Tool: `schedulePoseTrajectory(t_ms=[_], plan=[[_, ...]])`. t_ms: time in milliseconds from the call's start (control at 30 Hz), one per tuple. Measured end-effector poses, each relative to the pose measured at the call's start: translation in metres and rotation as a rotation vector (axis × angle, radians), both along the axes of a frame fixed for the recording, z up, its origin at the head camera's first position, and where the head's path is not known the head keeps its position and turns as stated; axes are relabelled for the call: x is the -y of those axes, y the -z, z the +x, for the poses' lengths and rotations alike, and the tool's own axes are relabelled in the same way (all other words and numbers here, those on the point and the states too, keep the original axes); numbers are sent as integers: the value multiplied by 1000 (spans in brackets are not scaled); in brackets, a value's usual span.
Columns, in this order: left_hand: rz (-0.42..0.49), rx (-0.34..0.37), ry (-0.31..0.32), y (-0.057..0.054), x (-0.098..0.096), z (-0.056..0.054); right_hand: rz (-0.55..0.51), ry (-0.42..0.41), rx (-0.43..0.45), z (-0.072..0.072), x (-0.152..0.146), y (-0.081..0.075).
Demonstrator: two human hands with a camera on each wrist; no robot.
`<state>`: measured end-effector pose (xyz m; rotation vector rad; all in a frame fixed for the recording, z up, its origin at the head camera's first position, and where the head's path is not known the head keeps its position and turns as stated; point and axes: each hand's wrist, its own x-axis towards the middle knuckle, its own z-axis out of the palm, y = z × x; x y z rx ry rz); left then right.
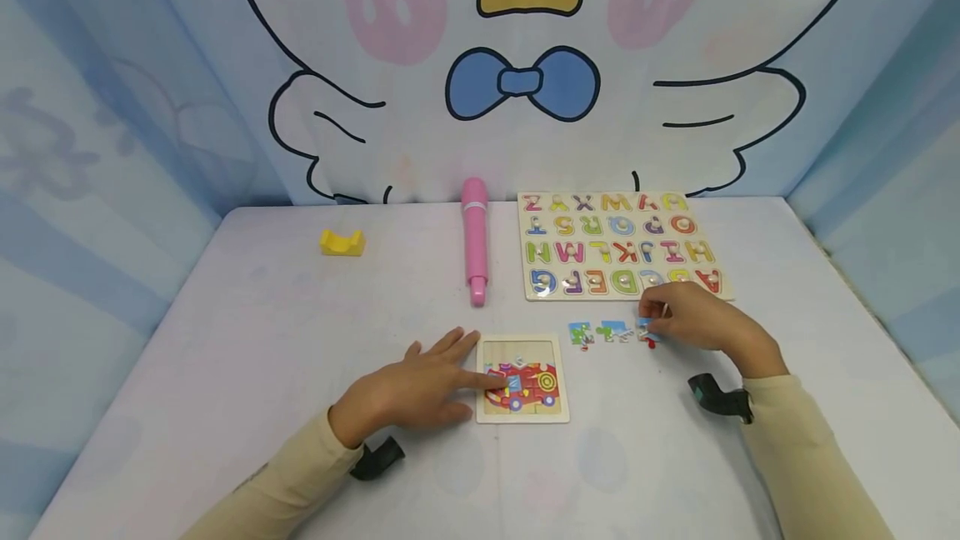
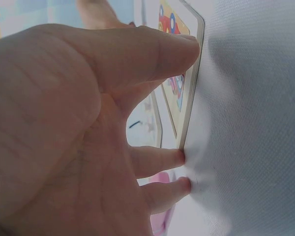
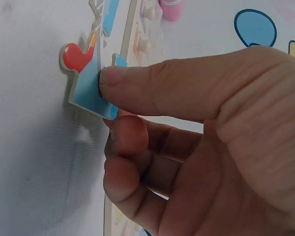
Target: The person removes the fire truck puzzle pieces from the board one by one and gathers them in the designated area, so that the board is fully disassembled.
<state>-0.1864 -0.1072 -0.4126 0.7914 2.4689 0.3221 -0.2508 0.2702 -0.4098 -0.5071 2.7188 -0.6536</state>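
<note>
My left hand lies with fingers spread at the left side of a small wooden jigsaw tray, its index finger resting on the picture of a red vehicle. The lower part of the tray is filled; bare wood shows at the top. In the left wrist view the thumb is beside the tray's edge. My right hand pinches a blue jigsaw piece with a red knob between thumb and fingers, close over the table. Two more jigsaw pieces, one green and blue and one blue, lie to its left.
A wooden alphabet board lies at the back right, just behind the right hand. Left of the board is a pink pen-shaped toy. A small yellow block sits at the back left. Printed curtains enclose the table's back and sides.
</note>
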Motion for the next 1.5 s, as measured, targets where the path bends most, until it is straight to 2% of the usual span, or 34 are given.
schedulePoseTrajectory(t_ms=[333, 533, 867, 1100, 1233, 1300, 1400, 1500], plan=[[-1, -3, 2, 0, 1, 0, 49, -3, -48, 0, 7, 4], [4, -1, 4, 1, 1, 0, 94, -2, -50, 1, 9, 4], [-2, -7, 12, 2, 1, 0, 108, -5, -63, 3, 14, 3], [2, -4, 2, 2, 1, 0, 95, 1, -138, 5, 25, -3], [-3, 3, 5, 3, 0, 0, 63, -49, -221, 17, 52, -6], [-9, 1, 10, 4, 0, 0, 52, -110, -269, 23, 71, -8], [-17, -5, 14, 4, 0, -1, 49, -210, -288, 31, 104, -9], [-16, -11, 24, 3, 1, -1, 58, -312, -265, 38, 131, -6]])
